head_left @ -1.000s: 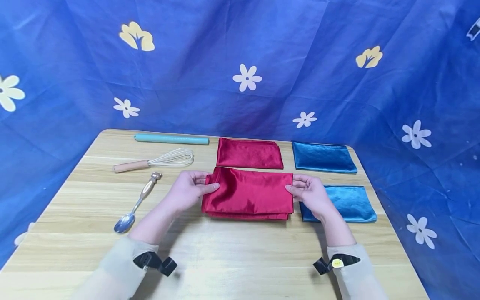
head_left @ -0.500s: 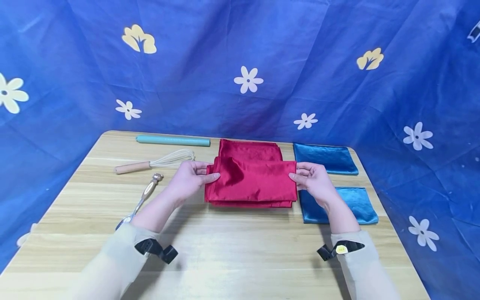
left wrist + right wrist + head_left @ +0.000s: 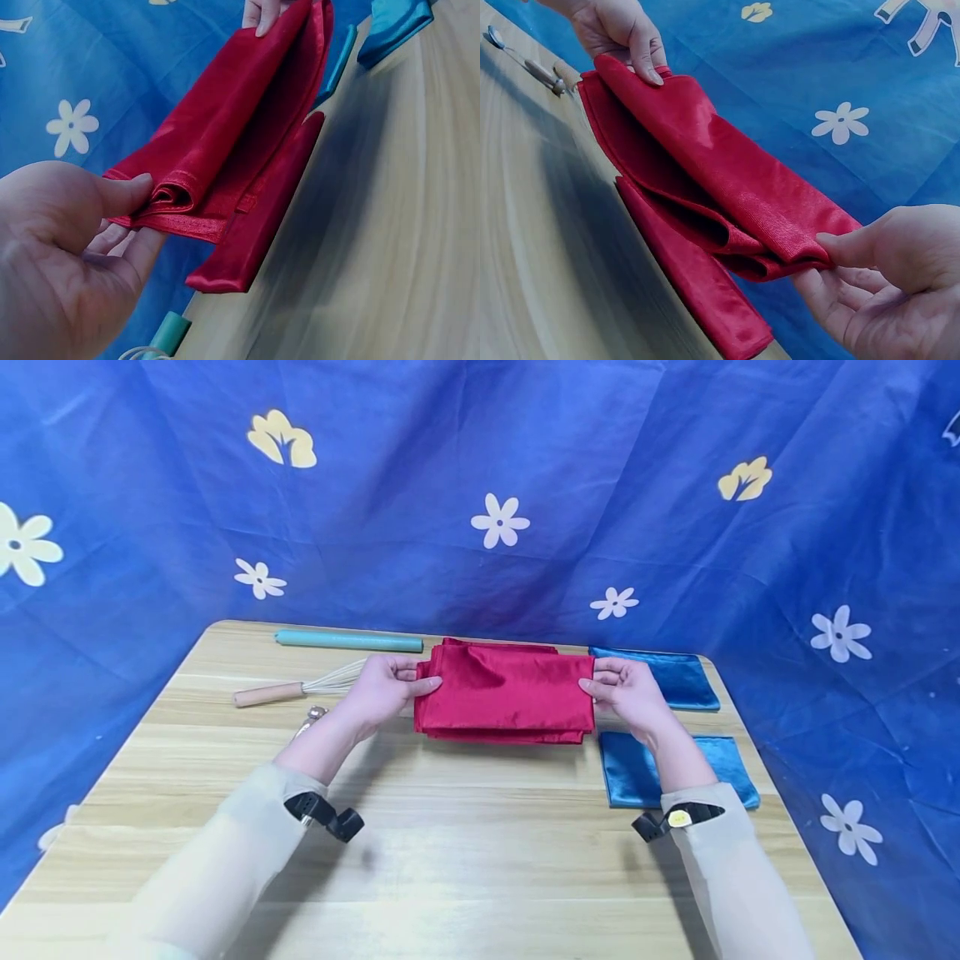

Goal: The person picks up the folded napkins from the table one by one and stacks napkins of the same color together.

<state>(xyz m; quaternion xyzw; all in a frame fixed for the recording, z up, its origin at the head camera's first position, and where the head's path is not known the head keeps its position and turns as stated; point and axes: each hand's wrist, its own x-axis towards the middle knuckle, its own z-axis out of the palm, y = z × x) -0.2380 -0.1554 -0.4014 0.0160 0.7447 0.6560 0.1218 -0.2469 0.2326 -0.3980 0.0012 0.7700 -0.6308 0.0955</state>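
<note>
My left hand (image 3: 386, 687) pinches the left edge of a folded red cloth (image 3: 506, 693), thumb on top. The cloth's right edge is pinched the same way by my right hand (image 3: 626, 693). The cloth hangs lifted just above the wooden table (image 3: 465, 843), over a second folded red cloth (image 3: 495, 646) that lies near the far edge. In the left wrist view, the left hand (image 3: 67, 255) grips the held cloth (image 3: 225, 135) above the lower cloth (image 3: 255, 240). The right wrist view shows the right hand (image 3: 885, 277) holding the layered edge (image 3: 727, 172) over the lower cloth (image 3: 697, 292).
Two folded blue cloths lie to the right, one far (image 3: 678, 677) and one near (image 3: 637, 768). On the left are a wire whisk (image 3: 300, 689) with a wooden handle, a teal rod (image 3: 348, 641) and a spoon (image 3: 313, 714) partly behind my left arm. A blue flowered backdrop surrounds the table.
Both hands have carried the held red cloth away from me, from the table's middle to above the far red cloth, which it now mostly covers.
</note>
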